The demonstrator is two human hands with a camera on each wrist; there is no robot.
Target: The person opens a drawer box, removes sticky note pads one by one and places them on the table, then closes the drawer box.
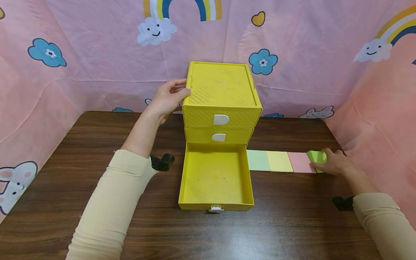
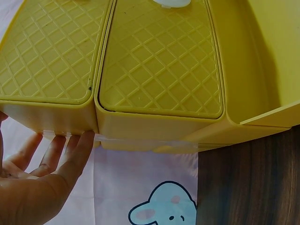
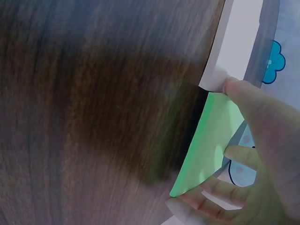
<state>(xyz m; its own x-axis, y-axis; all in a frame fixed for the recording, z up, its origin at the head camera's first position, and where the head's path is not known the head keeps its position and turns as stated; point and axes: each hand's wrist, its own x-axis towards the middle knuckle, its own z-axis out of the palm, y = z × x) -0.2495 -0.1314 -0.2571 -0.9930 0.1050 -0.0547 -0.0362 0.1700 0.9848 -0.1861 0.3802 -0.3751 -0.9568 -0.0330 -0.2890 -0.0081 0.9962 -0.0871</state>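
Note:
A yellow drawer unit (image 1: 224, 85) stands at the middle of the table, its bottom drawer (image 1: 214, 173) pulled out with nothing inside. My left hand (image 1: 167, 97) rests against the unit's upper left side, thumb by the top edge; in the left wrist view its fingers (image 2: 79, 152) touch the side wall. At the far right my right hand (image 1: 336, 161) pinches a bright green sticky note pad (image 3: 213, 136) between thumb and fingers, slightly tilted. Left of it, a pink pad (image 1: 300, 162), a yellow pad (image 1: 279, 161) and a mint green pad (image 1: 258, 160) lie in a row.
Two upper drawers, the top drawer (image 1: 201, 117) and the middle drawer (image 1: 201, 135), are closed and have white handles. The dark wooden table (image 1: 286, 224) is bordered by a pink patterned cloth (image 1: 107, 54) behind and at both sides.

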